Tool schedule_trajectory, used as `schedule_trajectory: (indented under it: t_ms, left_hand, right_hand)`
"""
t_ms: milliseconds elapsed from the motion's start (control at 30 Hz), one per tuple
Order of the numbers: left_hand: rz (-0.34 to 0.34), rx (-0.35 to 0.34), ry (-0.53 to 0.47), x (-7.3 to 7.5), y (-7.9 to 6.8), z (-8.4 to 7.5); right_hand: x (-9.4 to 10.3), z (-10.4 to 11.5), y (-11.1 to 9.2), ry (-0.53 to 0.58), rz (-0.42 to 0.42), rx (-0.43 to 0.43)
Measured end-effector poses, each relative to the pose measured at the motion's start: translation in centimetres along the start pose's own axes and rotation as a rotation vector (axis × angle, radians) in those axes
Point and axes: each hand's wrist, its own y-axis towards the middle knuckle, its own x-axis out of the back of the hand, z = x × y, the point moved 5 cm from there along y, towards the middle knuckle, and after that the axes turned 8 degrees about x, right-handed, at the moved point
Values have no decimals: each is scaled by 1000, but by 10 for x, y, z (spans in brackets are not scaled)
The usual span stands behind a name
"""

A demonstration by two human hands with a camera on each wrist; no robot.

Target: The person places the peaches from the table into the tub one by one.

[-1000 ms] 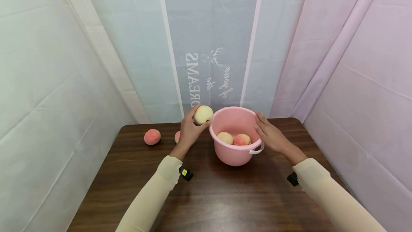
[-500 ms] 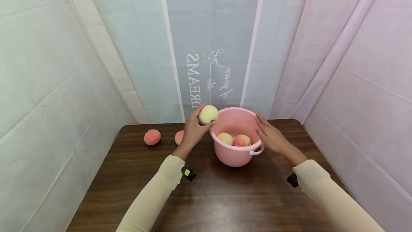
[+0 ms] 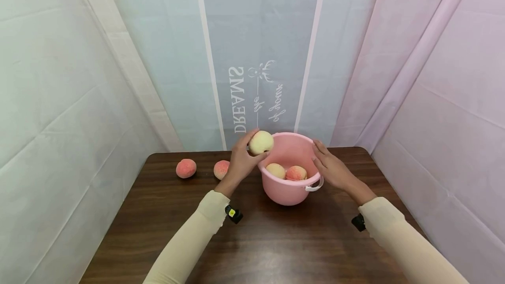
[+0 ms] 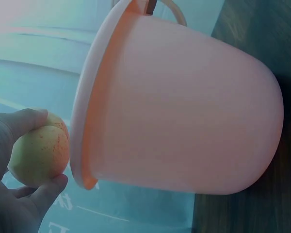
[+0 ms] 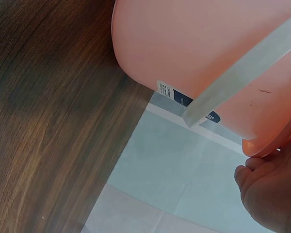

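My left hand holds a pale yellow peach between thumb and fingers, at the left rim of a pink bucket. In the left wrist view the held peach shows a reddish blush and sits right beside the rim. My right hand grips the bucket's right rim; its fingertips are curled at the edge in the right wrist view. Inside the bucket lie a yellow peach and a red-and-yellow peach.
Two pinkish-red peaches lie on the dark wooden table left of the bucket: one peach farther out, another peach partly behind the left wrist. A white bucket handle hangs at the front right. Fabric curtains enclose the table.
My left hand has moved right with the peach, from beside the bucket to its left rim. More of the peach behind the left wrist shows. My right hand has stayed at the rim.
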Motion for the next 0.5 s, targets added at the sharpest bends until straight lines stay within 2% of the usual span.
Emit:
schedule_trajectory:
  t_ms: [500]
  left_hand:
    - [46, 24, -16, -16, -2, -1]
  right_hand:
    - [0, 1, 0, 6, 5, -11]
